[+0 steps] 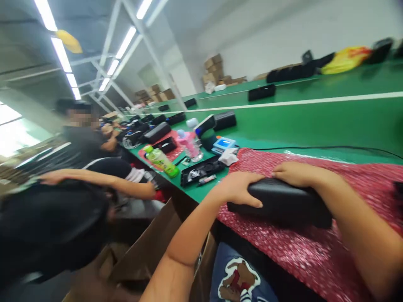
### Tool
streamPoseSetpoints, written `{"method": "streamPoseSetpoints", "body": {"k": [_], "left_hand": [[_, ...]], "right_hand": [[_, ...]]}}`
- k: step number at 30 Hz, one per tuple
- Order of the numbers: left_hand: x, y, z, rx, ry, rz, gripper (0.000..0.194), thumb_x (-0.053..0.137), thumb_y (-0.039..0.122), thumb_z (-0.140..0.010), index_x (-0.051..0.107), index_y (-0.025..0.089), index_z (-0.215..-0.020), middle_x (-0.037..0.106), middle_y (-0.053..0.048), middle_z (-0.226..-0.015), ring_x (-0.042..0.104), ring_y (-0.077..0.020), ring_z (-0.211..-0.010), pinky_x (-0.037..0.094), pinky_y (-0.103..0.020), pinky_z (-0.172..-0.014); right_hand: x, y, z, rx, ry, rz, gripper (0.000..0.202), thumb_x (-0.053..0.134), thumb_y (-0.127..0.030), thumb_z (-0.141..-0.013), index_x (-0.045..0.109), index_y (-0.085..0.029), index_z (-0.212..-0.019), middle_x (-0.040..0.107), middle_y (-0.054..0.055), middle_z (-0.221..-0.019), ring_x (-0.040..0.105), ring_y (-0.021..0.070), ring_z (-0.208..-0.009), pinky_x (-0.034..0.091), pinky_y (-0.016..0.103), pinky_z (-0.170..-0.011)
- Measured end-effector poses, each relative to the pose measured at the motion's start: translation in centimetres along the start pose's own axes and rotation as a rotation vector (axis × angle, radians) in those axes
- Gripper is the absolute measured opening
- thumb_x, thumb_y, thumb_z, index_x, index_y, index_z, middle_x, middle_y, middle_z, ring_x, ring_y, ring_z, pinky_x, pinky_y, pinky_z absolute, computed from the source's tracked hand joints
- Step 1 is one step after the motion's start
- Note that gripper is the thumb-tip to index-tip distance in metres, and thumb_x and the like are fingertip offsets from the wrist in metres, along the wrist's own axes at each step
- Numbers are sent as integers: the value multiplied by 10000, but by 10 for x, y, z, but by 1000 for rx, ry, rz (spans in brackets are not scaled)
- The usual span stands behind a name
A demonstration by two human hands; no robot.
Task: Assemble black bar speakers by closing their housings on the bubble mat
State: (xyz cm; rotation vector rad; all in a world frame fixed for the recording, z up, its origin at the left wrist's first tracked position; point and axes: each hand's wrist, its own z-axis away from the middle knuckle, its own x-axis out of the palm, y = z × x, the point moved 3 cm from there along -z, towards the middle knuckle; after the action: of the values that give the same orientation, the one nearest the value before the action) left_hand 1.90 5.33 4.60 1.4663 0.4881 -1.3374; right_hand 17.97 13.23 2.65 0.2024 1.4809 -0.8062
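A long black case (283, 203) lies on red bubble wrap (355, 184) at the table's front edge. My left hand (241, 188) rests on its left end, thumb stretched along the near side and fingers over the top. Across the far top edge lies my right hand (292, 174), its fingers pointing left and its forearm over the case's right end. Both hands touch the case, and it looks closed. Just beyond my left hand is a black tray (204, 170) with a cable and small parts, near a crumpled white tissue (228, 157).
A green-capped bottle (162, 161), a pink bottle (190, 147), a small blue device (224, 144) and a phone (205, 126) stand left of the wrap. An open cardboard box (147, 243) is below the table edge. People sit at the left, one bent near a black round object (53, 226).
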Motion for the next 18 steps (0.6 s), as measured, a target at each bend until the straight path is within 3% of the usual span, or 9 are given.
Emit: {"method": "streamPoseSetpoints", "body": {"k": [2, 7, 15, 18], "left_hand": [[-1, -3, -1, -13, 30, -1, 738, 757, 403, -681, 563, 172, -1355, 623, -93, -1346, 605, -283, -1191, 433, -389, -1043], [-1, -5, -4, -36, 1, 11, 758, 765, 379, -664, 555, 183, -1366, 636, -78, -1329, 616, -270, -1162, 443, -376, -1030], [-1, -11, -11, -97, -38, 8, 770, 734, 398, -678, 539, 157, -1383, 610, -90, -1361, 584, -281, -1207, 416, -393, -1064], [-2, -14, -13, -102, -44, 6, 788, 737, 413, -674, 532, 151, -1389, 614, -96, -1352, 588, -287, -1195, 418, -405, -1057]], "right_hand": [[-5, 1, -2, 102, -64, -23, 390, 370, -214, -937, 756, -162, -960, 742, 110, -1033, 693, 227, -904, 500, 312, -817], [-7, 4, -3, 223, -147, -41, 396, 392, -250, -951, 722, -118, -1127, 693, 132, -1187, 661, 252, -1027, 470, 311, -841], [-6, 7, -2, 247, -87, -140, 335, 455, -210, -942, 734, -98, -1089, 704, 149, -1128, 650, 236, -987, 434, 312, -799], [-18, 5, 2, 256, 10, -73, 301, 484, -199, -924, 734, -92, -1055, 704, 168, -1096, 648, 256, -968, 422, 320, -747]]}}
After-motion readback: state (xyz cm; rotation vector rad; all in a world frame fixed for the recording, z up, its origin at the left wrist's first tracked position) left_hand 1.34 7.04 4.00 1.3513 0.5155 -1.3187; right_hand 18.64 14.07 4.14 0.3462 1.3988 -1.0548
